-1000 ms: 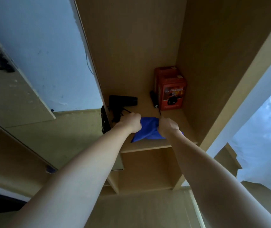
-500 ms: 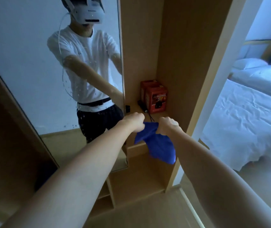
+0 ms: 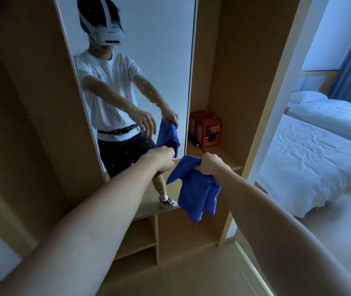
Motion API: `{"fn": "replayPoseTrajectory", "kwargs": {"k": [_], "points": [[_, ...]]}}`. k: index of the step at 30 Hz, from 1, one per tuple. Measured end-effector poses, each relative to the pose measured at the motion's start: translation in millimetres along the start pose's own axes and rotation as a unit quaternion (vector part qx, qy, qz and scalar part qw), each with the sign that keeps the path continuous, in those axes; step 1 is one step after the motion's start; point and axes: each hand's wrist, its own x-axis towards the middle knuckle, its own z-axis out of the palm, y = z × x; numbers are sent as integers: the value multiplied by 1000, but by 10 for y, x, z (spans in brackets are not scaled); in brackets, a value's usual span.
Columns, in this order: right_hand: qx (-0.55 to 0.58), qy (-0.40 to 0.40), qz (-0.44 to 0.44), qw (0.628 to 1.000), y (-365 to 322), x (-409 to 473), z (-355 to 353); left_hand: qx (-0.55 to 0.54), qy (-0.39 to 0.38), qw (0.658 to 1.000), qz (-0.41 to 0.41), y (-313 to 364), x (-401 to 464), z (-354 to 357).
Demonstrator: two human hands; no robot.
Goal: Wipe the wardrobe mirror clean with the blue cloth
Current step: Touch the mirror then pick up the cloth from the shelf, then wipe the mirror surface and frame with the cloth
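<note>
A: What is different now compared with a moment ago?

B: The blue cloth (image 3: 198,189) is lifted off the shelf (image 3: 217,151) and hangs in the air, bunched. Only the right hand (image 3: 211,164) holds it, closed tightly on its top. The left hand (image 3: 162,158) has let go; it is curled just beside the cloth, and I cannot tell if it pinches anything.

A: And the mirror (image 3: 140,60)?

B: It is now in full view, just behind the hands. Many small white specks show across its middle and lower part, so I judge the wiping is not yet begun.

A: So what comes next?

B: Probably to press the cloth on the glass. The red box (image 3: 209,132) stays on the shelf, apart from the cloth.
</note>
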Motion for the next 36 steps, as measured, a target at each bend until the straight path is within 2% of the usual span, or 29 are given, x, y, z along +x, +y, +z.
{"fn": "replayPoseTrajectory", "kwargs": {"k": [8, 16, 23, 30, 36], "points": [[-9, -3, -77, 997, -605, -179, -151, 8, 14, 998, -58, -384, -480, -282], [-6, -18, -170, 985, -894, -333, -433, 4, 42, 992, -121, -556, -917, -672], [-17, 20, -248, 968, -1177, -526, -783, 11, 79, 983, -165, -565, -1301, -1011], [-26, 58, -292, 954, -1565, -673, -1139, 34, 115, 972, -203, -678, -1673, -1249], [41, 90, -272, 957, -1987, -745, -1518, 51, 158, 965, -205, -873, -1839, -1672]]}}
